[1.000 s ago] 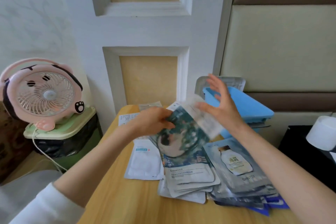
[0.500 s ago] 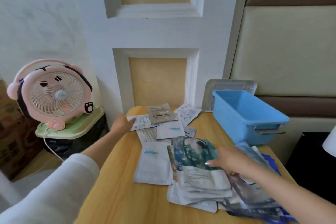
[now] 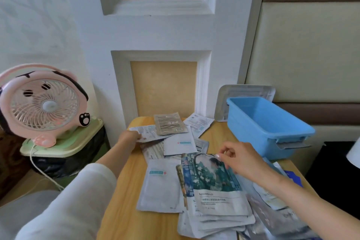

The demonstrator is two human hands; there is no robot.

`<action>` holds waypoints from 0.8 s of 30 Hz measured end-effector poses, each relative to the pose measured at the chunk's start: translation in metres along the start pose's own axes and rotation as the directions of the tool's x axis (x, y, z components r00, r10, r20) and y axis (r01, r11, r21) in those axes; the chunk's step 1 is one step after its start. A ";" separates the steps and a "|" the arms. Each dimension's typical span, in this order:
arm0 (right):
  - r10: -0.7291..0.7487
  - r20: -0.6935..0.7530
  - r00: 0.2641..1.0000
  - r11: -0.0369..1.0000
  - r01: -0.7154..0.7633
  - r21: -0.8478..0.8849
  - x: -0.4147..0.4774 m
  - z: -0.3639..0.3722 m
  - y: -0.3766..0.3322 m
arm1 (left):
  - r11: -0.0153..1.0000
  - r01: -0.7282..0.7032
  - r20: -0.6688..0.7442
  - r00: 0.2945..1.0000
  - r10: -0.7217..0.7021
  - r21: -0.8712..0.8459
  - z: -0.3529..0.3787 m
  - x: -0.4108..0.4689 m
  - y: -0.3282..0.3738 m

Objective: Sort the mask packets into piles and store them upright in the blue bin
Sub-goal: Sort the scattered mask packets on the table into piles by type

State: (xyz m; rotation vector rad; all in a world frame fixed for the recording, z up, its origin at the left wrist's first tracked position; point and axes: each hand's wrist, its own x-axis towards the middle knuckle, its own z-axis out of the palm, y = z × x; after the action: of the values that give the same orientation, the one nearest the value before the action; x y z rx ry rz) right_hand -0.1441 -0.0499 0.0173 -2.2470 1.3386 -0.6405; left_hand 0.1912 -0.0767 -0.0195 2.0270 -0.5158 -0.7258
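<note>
A pink fan [image 3: 41, 106] is seen far left. The left hand [image 3: 129, 138] is laid at a white packet [image 3: 149, 132]; its grip cannot be told. The pile's top illustrated packet [image 3: 212, 177] is pinched by the right hand [image 3: 240, 160], fingers curled. The blue bin [image 3: 268, 124] is set on the table [image 3: 128, 200] at right.

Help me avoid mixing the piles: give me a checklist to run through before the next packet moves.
1. Blue bin upright and open to receive: ok; no packets show inside.
2. Right hand has a grip on the illustrated packet: cannot tell; it is at the packet's top edge.
3. Left hand has a grip on the printed packet: cannot tell; it touches it.
4. Far packets sorted into piles: not ok; they overlap at mixed angles.
5. Packets upright in the bin: not ok; those on the table lie flat.
</note>
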 end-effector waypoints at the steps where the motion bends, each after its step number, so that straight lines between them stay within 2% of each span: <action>1: 0.000 -0.009 1.000 0.999 0.001 0.039 0.000 0.000 0.001 | 0.998 -0.034 -0.051 0.998 0.032 -0.045 -0.006 -0.002 0.004; 3: 0.009 0.000 1.000 0.988 -0.008 0.151 0.000 -0.001 -0.004 | 0.984 -0.181 -0.234 0.956 0.177 0.007 -0.015 -0.023 0.014; 4: 0.027 0.015 1.000 0.966 -0.030 0.257 0.000 0.000 -0.007 | 0.950 -0.300 -0.324 0.894 0.310 0.081 -0.017 -0.040 0.017; 5: 0.056 0.050 0.997 0.917 -0.071 0.393 0.002 0.000 -0.011 | 0.874 -0.460 -0.381 0.789 0.482 0.154 -0.020 -0.060 0.019; 6: 0.092 0.125 0.988 0.829 -0.146 0.540 0.004 0.000 -0.014 | 0.724 -0.648 -0.405 0.611 0.680 0.238 -0.021 -0.083 0.020; 7: 0.094 0.251 0.963 0.689 -0.245 0.682 0.006 -0.001 -0.018 | 0.477 -0.809 -0.366 0.353 0.861 0.344 -0.023 -0.104 0.017; 8: 0.038 0.374 0.927 0.498 -0.342 0.797 0.008 -0.002 -0.021 | 0.183 -0.875 -0.233 0.084 0.969 0.448 -0.021 -0.123 0.012; 9: -0.046 0.444 0.895 0.312 -0.410 0.857 0.009 -0.003 -0.025 | -0.116 -0.852 -0.051 -0.165 0.985 0.511 -0.017 -0.139 0.003; 10: -0.139 0.458 0.878 0.152 -0.438 0.886 0.008 -0.004 -0.028 | -0.335 -0.800 0.114 -0.322 0.940 0.498 -0.011 -0.150 -0.008; 11: -0.183 0.440 0.879 0.086 -0.432 0.898 0.005 -0.005 -0.033 | -0.451 -0.762 0.224 -0.392 0.892 0.465 -0.005 -0.164 -0.016; 12: -0.158 0.406 0.900 0.101 -0.395 0.913 0.002 -0.004 -0.036 | -0.509 -0.739 0.294 -0.416 0.860 0.441 -0.001 -0.176 -0.022; 14: 0.028 0.276 0.961 0.306 -0.271 0.913 -0.004 -0.001 -0.037 | -0.549 -0.725 0.369 -0.418 0.830 0.415 0.006 -0.182 -0.029; 15: 0.091 0.230 0.969 0.366 -0.248 0.897 -0.006 0.001 -0.035 | -0.561 -0.728 0.394 -0.418 0.819 0.394 0.005 -0.181 -0.030; 17: 0.105 0.212 0.972 0.364 -0.236 0.901 -0.010 0.002 -0.028 | -0.494 -0.822 0.411 -0.361 0.837 0.283 0.000 -0.178 -0.030; 18: 0.103 0.215 0.971 0.357 -0.238 0.903 -0.011 0.000 -0.025 | -0.392 -0.895 0.380 -0.293 0.877 0.214 -0.001 -0.180 -0.028; 19: 0.092 0.215 0.972 0.357 -0.233 0.904 -0.012 -0.002 -0.024 | -0.233 -0.957 0.309 -0.172 0.935 0.172 -0.004 -0.186 -0.026; 20: 0.077 0.211 0.974 0.358 -0.224 0.906 -0.013 -0.005 -0.023 | -0.008 -0.994 0.222 0.016 0.975 0.111 -0.004 -0.193 -0.024; 21: 0.053 0.208 0.977 0.359 -0.213 0.909 -0.013 -0.007 -0.026 | 0.256 -0.967 0.172 0.254 0.952 0.013 -0.005 -0.201 -0.020; 22: 0.034 0.205 0.978 0.370 -0.203 0.906 -0.013 -0.007 -0.028 | 0.512 -0.851 0.210 0.482 0.851 -0.120 -0.005 -0.205 -0.015; 23: 0.023 0.204 0.979 0.396 -0.196 0.897 -0.014 -0.005 -0.032 | 0.711 -0.666 0.344 0.628 0.698 -0.227 -0.005 -0.204 -0.011; 24: 0.022 0.198 0.980 0.449 -0.187 0.874 -0.014 -0.003 -0.036 | 0.818 -0.509 0.478 0.666 0.572 -0.270 -0.004 -0.201 -0.007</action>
State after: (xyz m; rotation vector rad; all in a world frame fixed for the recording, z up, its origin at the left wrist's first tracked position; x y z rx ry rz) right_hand -0.1272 -0.0224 0.0380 -1.2685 0.7279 -0.8380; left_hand 0.0457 0.0507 0.0348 1.4045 -1.3203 -0.9170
